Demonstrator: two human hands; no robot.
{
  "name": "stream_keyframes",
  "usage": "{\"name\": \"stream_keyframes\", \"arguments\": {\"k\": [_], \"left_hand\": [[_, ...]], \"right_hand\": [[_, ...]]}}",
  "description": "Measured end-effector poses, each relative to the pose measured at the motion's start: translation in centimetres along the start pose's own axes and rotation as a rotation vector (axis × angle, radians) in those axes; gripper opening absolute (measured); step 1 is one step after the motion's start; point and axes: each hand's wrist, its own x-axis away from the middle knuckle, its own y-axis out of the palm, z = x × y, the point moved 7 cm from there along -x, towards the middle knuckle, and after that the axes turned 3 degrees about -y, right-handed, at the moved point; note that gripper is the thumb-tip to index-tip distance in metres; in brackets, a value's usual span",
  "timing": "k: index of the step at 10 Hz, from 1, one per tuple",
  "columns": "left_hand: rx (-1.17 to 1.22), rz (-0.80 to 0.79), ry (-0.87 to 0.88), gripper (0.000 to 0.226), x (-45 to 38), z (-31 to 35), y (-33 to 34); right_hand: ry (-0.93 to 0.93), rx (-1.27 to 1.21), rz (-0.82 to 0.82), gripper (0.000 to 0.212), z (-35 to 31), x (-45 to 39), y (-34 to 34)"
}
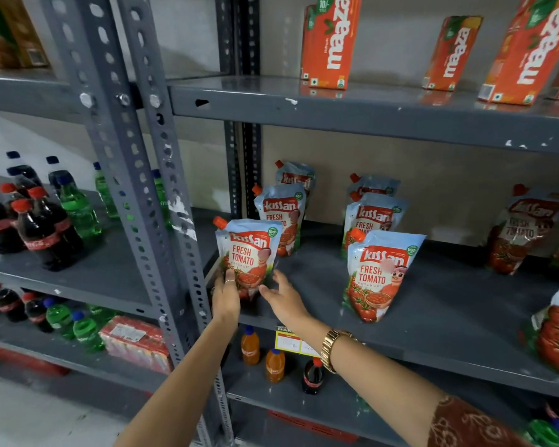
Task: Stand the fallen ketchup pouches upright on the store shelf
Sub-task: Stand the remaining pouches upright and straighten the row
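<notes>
Two hands steady the front-left Kissan ketchup pouch [246,257] upright at the shelf [433,343] edge: left hand [225,298] fingers grasping its base, right hand [283,300] spread loose beside. Next, release gently.

We see everything through one wide-angle head view that looks forward and slightly down at a grey metal shelf [384,304], close enough that both forearms reach in from the bottom edge. We face the shelf's front edge at a slant, from its left end, beside the perforated upright [162,195], so the boards run off to the right. The upper board [368,108] and the lower board [288,395] bend at the frame's margins.
</notes>
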Motion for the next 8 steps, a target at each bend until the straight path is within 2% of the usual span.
{"name": "stream_keyframes", "arguments": {"k": [1,3,6,8], "left_hand": [[-0.016,-0.084,-0.062,0.049,-0.3,-0.5,0.2],[-0.071,-0.180,-0.065,0.054,0.0,-1.0,0.9],[-0.192,-0.205,-0.035,0.056,0.9,-2.2,2.4],[-0.158,-0.192,-0.081,0.055,1.4,-2.1,2.3]], "right_hand": [[0.012,0.028,-0.045,0.063,-0.3,-0.4,0.4],[0.012,-0.012,-0.045,0.057,-0.2,-0.1,0.1],[0.003,-0.037,0.005,0.058,0.8,1.0,-1.9],[-0.011,-0.032,0.000,0.060,0.9,1.7,-2.1]]}}
